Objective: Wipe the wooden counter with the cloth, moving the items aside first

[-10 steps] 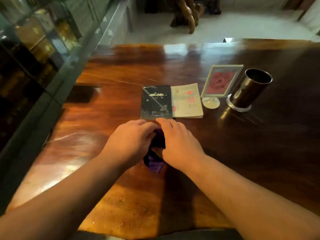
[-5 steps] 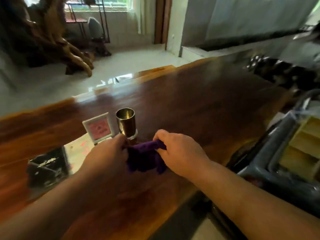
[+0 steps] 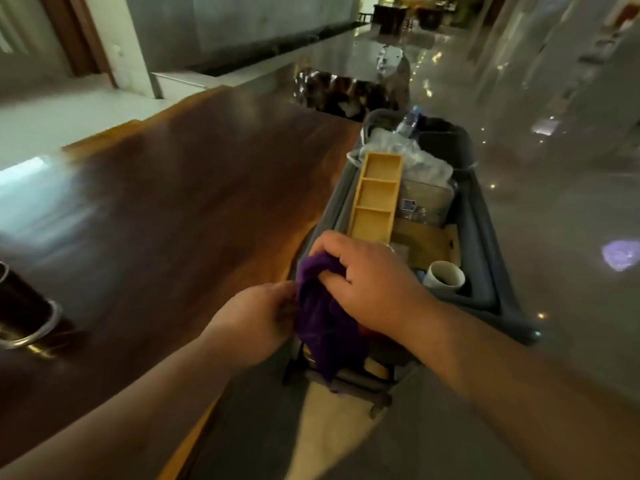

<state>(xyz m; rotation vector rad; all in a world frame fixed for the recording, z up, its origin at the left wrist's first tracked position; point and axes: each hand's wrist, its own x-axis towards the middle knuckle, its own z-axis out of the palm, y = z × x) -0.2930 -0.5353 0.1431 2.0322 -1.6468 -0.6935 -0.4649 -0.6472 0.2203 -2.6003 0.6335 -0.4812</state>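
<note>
Cloth (image 3: 323, 320) pinched by both hands' fingers | cart (image 3: 485, 237) beside counter (image 3: 180, 202) | cup (image 3: 20, 313) left

metal cup (image 3: 24, 315) cut off left, counter (image 3: 166, 202) blurred

We see the desk (image 3: 166, 209) filling the left of the scene, with a metal cup (image 3: 24, 313) standing on it at the near left edge. Just right of the desk stands a cart (image 3: 481, 237). In the cart, a divided tray (image 3: 377, 195) lies along its left side, a bottle (image 3: 408, 121) sits at the far end, and a mug (image 3: 445, 276) lies on its near right. The cloth (image 3: 322, 317) hangs at the cart's near left corner, between our left hand (image 3: 256, 320) and right hand (image 3: 370, 282).
</note>
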